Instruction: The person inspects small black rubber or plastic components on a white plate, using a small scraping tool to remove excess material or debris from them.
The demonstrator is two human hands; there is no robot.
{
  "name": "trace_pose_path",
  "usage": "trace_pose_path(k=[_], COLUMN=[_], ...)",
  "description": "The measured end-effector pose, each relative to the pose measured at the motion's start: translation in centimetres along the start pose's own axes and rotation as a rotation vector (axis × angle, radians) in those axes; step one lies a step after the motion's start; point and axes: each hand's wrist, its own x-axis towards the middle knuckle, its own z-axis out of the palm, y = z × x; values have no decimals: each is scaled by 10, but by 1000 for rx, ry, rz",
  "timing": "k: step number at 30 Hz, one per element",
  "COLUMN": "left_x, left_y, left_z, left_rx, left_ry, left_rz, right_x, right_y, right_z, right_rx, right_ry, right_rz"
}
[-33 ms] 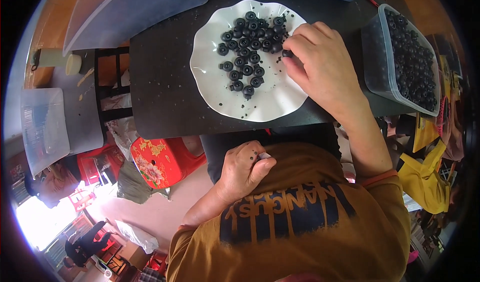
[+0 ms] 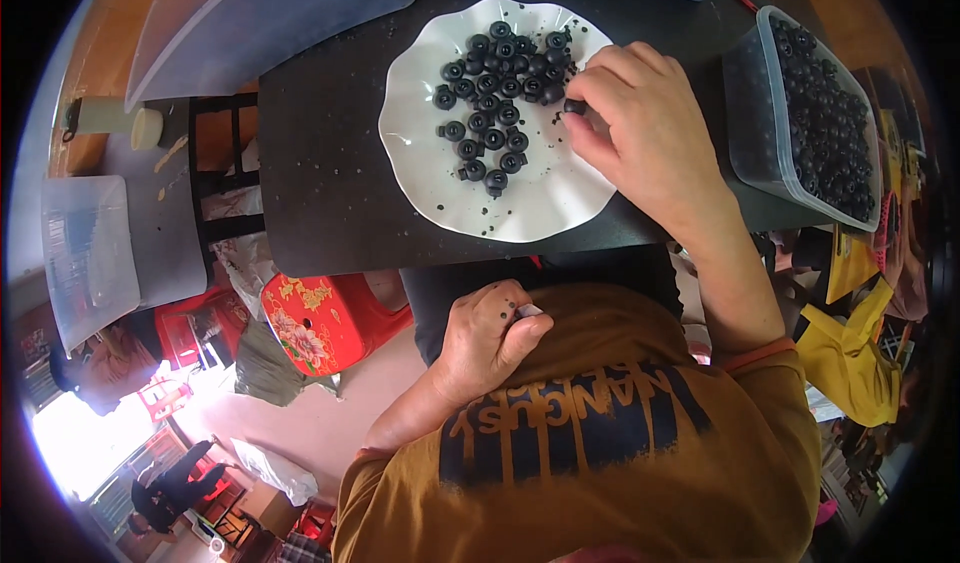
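Note:
On a white plate with a wavy rim (image 2: 420, 188) lies a heap of small round black parts (image 2: 487, 83), each with a ring-shaped top. Small black crumbs are scattered around them. At the plate's right side my right hand (image 2: 645, 128) pinches one small black round part (image 2: 574, 107) between thumb and fingertips, just above the plate. My left hand (image 2: 490, 338) is closed in front of my shirt, below the table edge. A small pale piece (image 2: 528, 311) shows between its thumb and forefinger; its kind cannot be made out. Dark specks stick to that hand.
The dark table (image 2: 320, 153) carries a clear tub (image 2: 755, 113) full of black parts at the right. Translucent bins (image 2: 300, 23) stand along the far side. A red flowered stool (image 2: 315, 328) is at the lower left; a yellow bag (image 2: 850, 363) hangs at the right.

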Motion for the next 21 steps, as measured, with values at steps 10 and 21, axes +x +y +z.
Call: trace_pose_path(k=[10, 21], left_x=[7, 18], left_y=[13, 19], left_z=[-21, -22], left_rx=[-229, -265], left_ry=[105, 256], left_rz=[96, 158], right_x=[-29, -44], right_y=[-48, -84], right_z=[-18, 3], right_rx=[1608, 2093], right_ry=[-165, -308], right_rz=[413, 576])
